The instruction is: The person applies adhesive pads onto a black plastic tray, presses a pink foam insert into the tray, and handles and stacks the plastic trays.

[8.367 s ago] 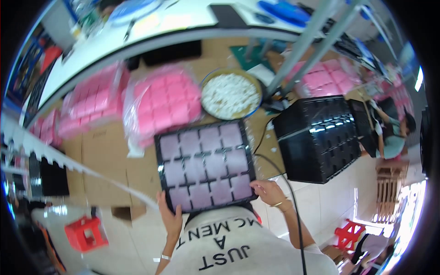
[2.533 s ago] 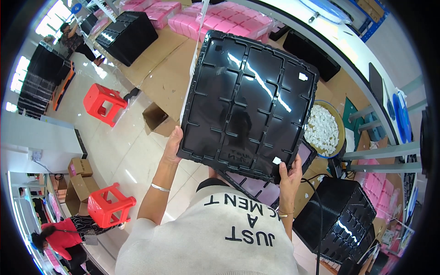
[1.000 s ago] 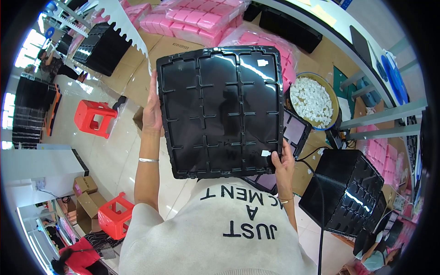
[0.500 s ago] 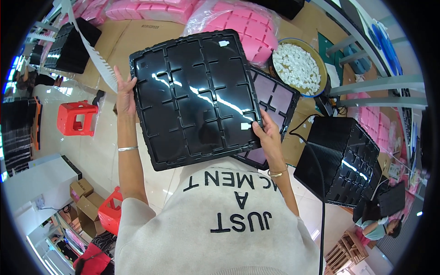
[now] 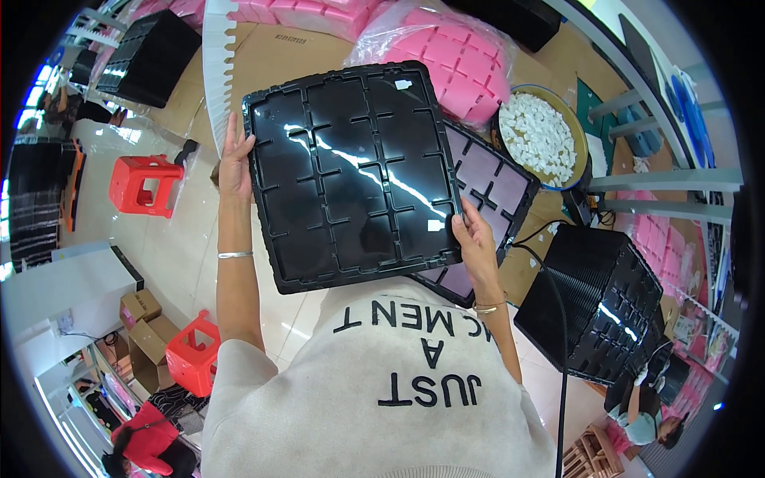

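Note:
A shiny black plastic tray (image 5: 358, 179), moulded with a grid of shallow compartments, is held up in front of me and slightly tilted. My left hand (image 5: 236, 165) supports its left edge, thumb against the rim and fingers stretched upward. At the lower right edge, my right hand (image 5: 477, 241) grips the rim with its thumb on top. Two small white pieces stick to the tray, one near the far right corner (image 5: 404, 84) and one beside my right thumb (image 5: 435, 226). Partly hidden underneath lies a second black tray with mauve compartments (image 5: 494, 195).
A round bowl (image 5: 584, 163) of small white pieces (image 5: 539, 135) stands at the right. Pink foam blocks (image 5: 458, 68) in clear film lie beyond. Stacked black trays (image 5: 586, 291) sit right, with a black cable (image 5: 562, 342) alongside. Red stools (image 5: 143, 185) are left; other people are farther off.
The view has shifted a little, so most things appear displaced rightward. Both hands keep the tray by its edges, and its tilt has changed slightly. A person at lower right has moved.

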Available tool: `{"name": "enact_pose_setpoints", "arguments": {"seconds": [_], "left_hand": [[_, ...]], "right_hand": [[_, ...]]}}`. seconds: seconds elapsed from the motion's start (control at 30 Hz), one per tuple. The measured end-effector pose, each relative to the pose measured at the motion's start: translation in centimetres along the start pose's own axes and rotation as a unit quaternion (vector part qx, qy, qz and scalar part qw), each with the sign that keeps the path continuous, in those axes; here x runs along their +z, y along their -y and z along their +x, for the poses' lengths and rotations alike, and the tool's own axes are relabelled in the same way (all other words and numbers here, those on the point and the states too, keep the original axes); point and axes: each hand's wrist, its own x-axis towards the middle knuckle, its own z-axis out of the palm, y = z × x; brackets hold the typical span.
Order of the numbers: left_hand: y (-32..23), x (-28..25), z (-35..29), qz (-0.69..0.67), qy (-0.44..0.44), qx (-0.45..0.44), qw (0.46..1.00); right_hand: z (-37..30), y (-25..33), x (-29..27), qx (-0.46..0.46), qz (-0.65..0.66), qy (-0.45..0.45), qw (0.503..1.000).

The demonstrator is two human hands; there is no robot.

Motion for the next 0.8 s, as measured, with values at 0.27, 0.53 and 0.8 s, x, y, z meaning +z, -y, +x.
{"name": "enact_pose_setpoints", "arguments": {"seconds": [0.27, 0.53, 0.8], "left_hand": [[-0.4, 0.2, -0.3, -0.015, -0.009, 0.005, 1.0], [0.0, -0.9, -0.3, -0.046, -0.006, 0.007, 0.999], [0.4, -3.0, -0.6, -0.072, -0.028, -0.056, 0.995]], "right_hand": [[0.7, -0.8, 0.0, 0.0, 0.007, 0.024, 1.0], [0.8, -0.2, 0.8, -0.022, 0.011, 0.01, 1.0], [0.5, 0.1, 1.0, -0.036, -0.002, 0.028, 0.999]]}}
